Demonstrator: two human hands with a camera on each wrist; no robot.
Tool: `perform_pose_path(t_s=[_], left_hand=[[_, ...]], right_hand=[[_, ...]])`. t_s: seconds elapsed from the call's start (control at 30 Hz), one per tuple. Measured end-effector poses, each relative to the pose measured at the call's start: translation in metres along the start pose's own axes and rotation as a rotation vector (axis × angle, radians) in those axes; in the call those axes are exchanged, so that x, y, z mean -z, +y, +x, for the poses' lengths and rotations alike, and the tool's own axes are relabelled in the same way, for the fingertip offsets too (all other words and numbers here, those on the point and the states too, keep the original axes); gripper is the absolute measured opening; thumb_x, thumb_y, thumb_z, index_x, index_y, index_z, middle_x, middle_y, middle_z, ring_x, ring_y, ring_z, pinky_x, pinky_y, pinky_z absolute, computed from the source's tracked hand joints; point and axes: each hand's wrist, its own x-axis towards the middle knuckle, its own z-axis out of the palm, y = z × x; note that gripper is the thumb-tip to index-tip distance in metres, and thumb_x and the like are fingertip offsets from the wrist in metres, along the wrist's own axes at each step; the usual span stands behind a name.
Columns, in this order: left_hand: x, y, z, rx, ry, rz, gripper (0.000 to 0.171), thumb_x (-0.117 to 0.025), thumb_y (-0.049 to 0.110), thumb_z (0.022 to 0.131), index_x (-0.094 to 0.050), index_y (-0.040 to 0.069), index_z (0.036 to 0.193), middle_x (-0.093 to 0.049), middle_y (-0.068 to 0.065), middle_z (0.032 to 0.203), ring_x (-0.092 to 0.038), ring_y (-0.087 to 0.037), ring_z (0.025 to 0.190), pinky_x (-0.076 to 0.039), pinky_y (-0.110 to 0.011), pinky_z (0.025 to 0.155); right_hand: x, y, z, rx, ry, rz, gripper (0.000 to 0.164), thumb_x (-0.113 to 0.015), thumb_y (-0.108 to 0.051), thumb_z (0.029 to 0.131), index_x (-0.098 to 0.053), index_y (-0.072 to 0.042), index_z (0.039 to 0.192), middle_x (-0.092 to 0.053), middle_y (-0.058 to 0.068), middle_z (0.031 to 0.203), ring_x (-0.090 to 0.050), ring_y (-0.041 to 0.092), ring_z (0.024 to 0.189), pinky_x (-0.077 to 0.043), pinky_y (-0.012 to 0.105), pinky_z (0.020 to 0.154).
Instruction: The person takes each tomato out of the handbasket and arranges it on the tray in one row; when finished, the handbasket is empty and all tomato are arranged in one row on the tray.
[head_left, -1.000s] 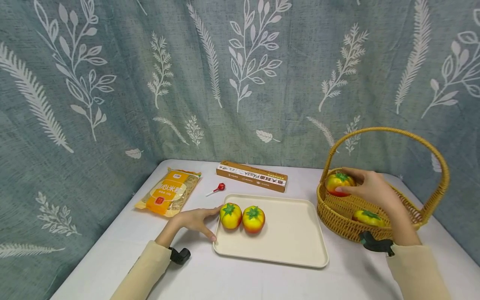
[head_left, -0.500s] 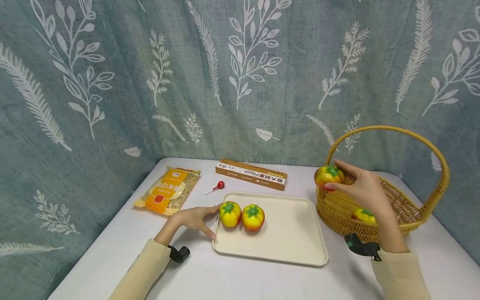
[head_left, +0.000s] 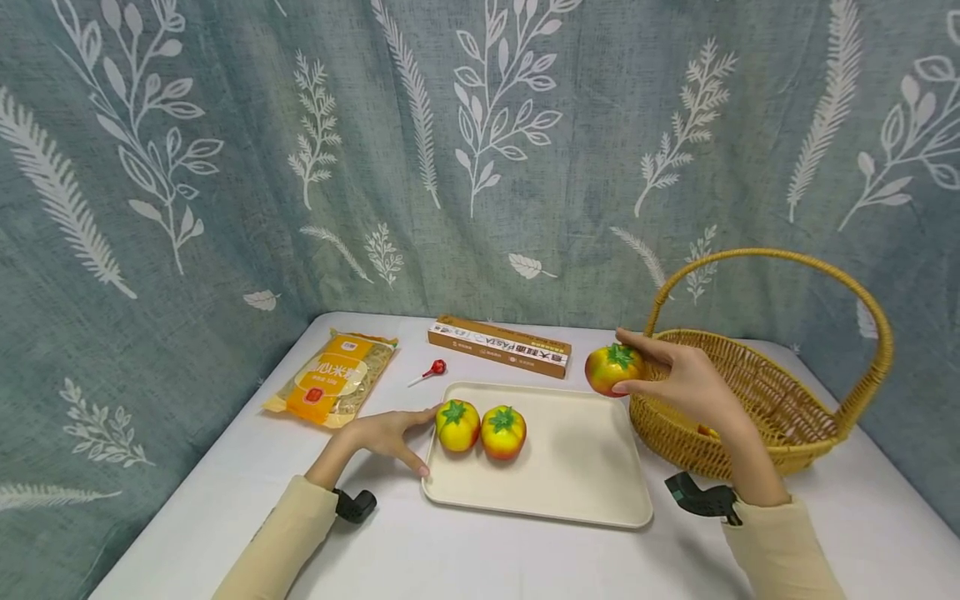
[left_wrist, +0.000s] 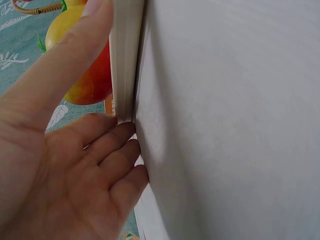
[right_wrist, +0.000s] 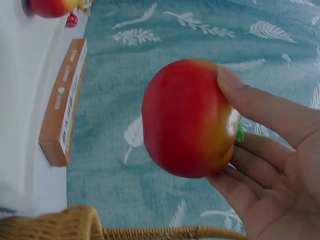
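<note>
My right hand [head_left: 686,379] pinches a red-and-yellow toy tomato [head_left: 613,370] with a green leafy top between thumb and fingers. It holds the tomato in the air above the back right corner of the cream tray [head_left: 577,467]. In the right wrist view the tomato [right_wrist: 187,120] shows its red underside. Two similar tomatoes, one at the tray's left edge [head_left: 457,426] and one beside it [head_left: 503,432], sit on the tray. My left hand [head_left: 386,437] rests at the tray's left rim, thumb and fingers spread; in the left wrist view its fingertips touch the rim [left_wrist: 125,65].
A wicker basket [head_left: 675,446] with a tall handle stands on the right; a bit of another tomato [head_left: 707,431] shows inside, mostly hidden by my right arm. Behind the tray lie a pasta box [head_left: 498,346] and a red lollipop [head_left: 437,367]. An orange food packet [head_left: 333,379] lies at left.
My right hand has lifted the tomato out of the basket and carried it left toward the tray. My left hand and the two tomatoes on the tray have stayed in place.
</note>
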Motion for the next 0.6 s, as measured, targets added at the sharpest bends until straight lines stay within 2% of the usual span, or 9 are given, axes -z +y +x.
perform_pose_path(t_s=[0.1, 0.3, 0.6], left_hand=[[0.001, 0.001, 0.000, 0.013, 0.002, 0.019, 0.107, -0.087, 0.036, 0.069, -0.027, 0.007, 0.152, -0.028, -0.013, 0.155, -0.025, -0.027, 0.143, -0.021, -0.043, 0.116], [0.002, 0.001, 0.001, 0.016, -0.003, 0.044, 0.107, -0.086, 0.039, 0.070, -0.026, 0.011, 0.153, -0.029, -0.013, 0.155, -0.026, -0.028, 0.142, -0.022, -0.044, 0.116], [0.000, -0.001, 0.001, 0.049, -0.004, 0.034, 0.107, -0.087, 0.040, 0.069, -0.027, 0.011, 0.153, -0.031, -0.012, 0.155, -0.027, -0.029, 0.142, -0.022, -0.046, 0.116]], right_hand=[[-0.007, -0.001, 0.003, 0.024, -0.033, 0.031, 0.073, -0.078, -0.038, 0.079, -0.050, -0.014, 0.142, -0.054, 0.010, 0.138, -0.057, 0.027, 0.117, -0.050, 0.017, 0.087], [-0.023, 0.005, 0.008, 0.101, -0.168, 0.073, 0.071, -0.079, -0.031, 0.080, -0.050, -0.011, 0.141, -0.053, 0.008, 0.140, -0.052, 0.026, 0.125, -0.049, 0.037, 0.095], [-0.061, 0.015, 0.018, 0.196, -0.392, 0.088, 0.072, -0.078, -0.036, 0.079, -0.051, -0.008, 0.140, -0.057, 0.009, 0.135, -0.056, 0.024, 0.121, -0.045, 0.041, 0.100]])
